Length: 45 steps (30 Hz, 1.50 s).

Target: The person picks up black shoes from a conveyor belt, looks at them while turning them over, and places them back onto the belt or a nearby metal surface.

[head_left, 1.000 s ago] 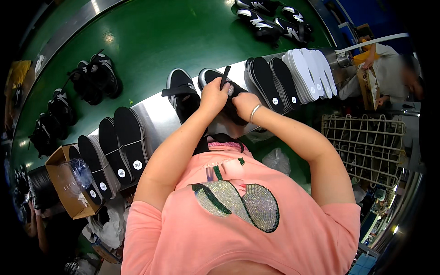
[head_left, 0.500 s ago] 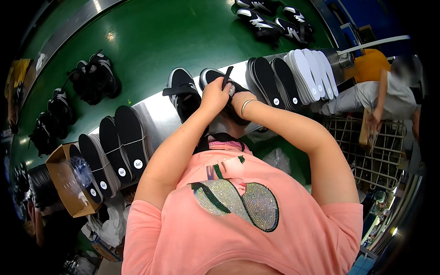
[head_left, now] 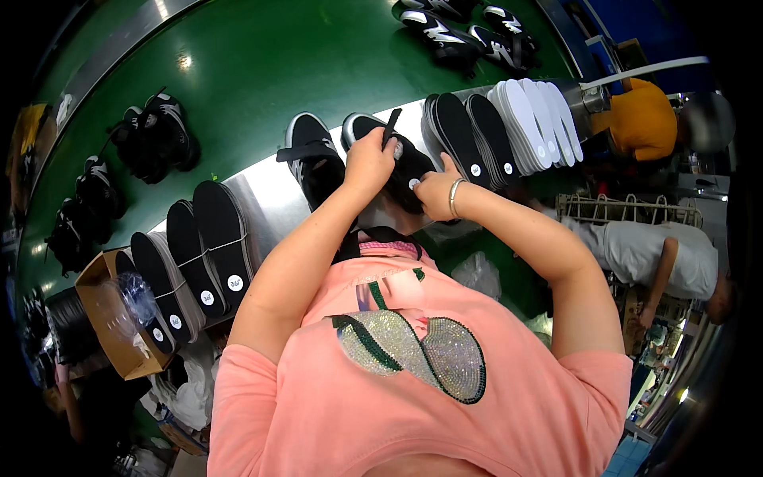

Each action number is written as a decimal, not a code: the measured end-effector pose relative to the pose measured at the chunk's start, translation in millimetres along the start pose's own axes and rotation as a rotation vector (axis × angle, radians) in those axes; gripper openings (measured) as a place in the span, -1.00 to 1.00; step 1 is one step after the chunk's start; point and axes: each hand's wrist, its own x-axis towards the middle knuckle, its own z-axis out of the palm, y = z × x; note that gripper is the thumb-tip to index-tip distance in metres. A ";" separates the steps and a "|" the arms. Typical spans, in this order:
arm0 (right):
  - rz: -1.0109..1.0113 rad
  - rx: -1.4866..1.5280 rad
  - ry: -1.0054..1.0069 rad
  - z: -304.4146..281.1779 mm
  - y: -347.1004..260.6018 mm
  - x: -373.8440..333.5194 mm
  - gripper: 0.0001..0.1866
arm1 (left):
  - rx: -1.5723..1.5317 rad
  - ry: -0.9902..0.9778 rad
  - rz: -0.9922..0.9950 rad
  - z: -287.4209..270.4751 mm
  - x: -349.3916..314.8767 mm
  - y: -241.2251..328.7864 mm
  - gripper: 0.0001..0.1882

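Black sneaker (head_left: 402, 191) clasped on the steel ledge (head_left: 264, 193)

Its silver-grey toe (head_left: 356, 125) points away — a black strap (head_left: 392, 126) stands up, and a round white label (head_left: 414, 183) shows toward the rear. The left hand (head_left: 369, 163) curls over the front, grasping the sneaker beside the strap. The right hand (head_left: 435, 193) bends in behind, one digit raised — its grip I cannot tell.

Round white labels (head_left: 207, 298) with small dark print sat on the heels of the bundled black insoles (head_left: 217, 230) at left. Similar discs (head_left: 475, 170) marked the black insoles (head_left: 453, 127) at right and, more faintly, the white ones (head_left: 517, 119). Another disc (head_left: 414, 184), its print too small to read, showed in the right of the two nearest shoes (head_left: 407, 165).
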 end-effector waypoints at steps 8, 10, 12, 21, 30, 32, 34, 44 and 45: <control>-0.056 1.564 0.126 8.0 15.3 23.5 -0.62 | -0.128 -0.094 0.021 -5.3 4.2 -11.2 -0.78; 0.117 1.696 0.242 9.2 10.9 26.3 -0.71 | -0.124 -0.152 0.015 -7.2 5.5 -9.4 -0.77; 0.274 1.625 0.333 9.2 6.8 32.3 -0.73 | -0.116 -0.163 -0.005 -9.6 8.0 -6.5 -0.77; -0.362 2.019 0.342 20.8 22.1 9.9 -0.82 | -0.162 -0.097 -0.112 -14.3 8.3 -2.9 -0.74; -0.114 1.341 0.806 -12.0 -29.5 -41.2 -0.85 | -0.043 -0.246 0.326 -47.7 -42.4 50.3 -0.74; -0.218 1.257 0.761 -7.9 -30.0 -40.6 -0.85 | -0.081 -0.164 0.276 -63.7 -55.6 51.3 -0.84; -0.150 1.325 0.770 1.7 -26.2 -37.3 -0.84 | -0.120 -0.069 0.179 -98.8 -65.6 46.9 -0.86; 0.098 1.468 0.626 61.5 -12.8 5.2 -0.45 | 1.172 1.211 -0.548 -364.2 -221.5 -34.1 -0.65; 0.086 1.522 0.612 60.6 -18.7 9.4 -0.45 | 1.536 1.165 -0.509 -362.9 -221.3 -40.7 -0.57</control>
